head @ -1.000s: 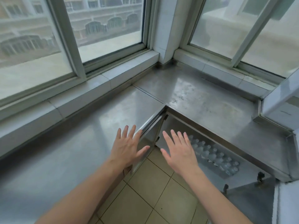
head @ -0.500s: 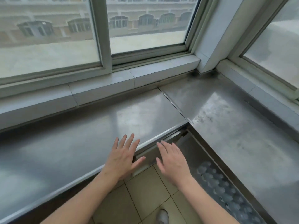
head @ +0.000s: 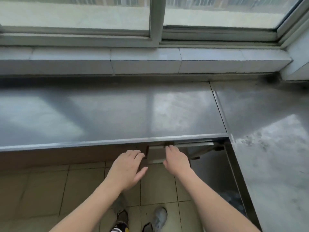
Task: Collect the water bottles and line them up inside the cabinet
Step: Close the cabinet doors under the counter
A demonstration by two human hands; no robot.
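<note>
Bottles, perhaps, blur inside the shadowed cabinet.

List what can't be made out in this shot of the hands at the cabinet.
- Head view: the left hand and right hand show only their backs; fingertips and any grip are hidden.
- The cabinet door is motion-blurred and partly under the steel counter.
- The water bottles are a dim blur; no count possible.
</note>
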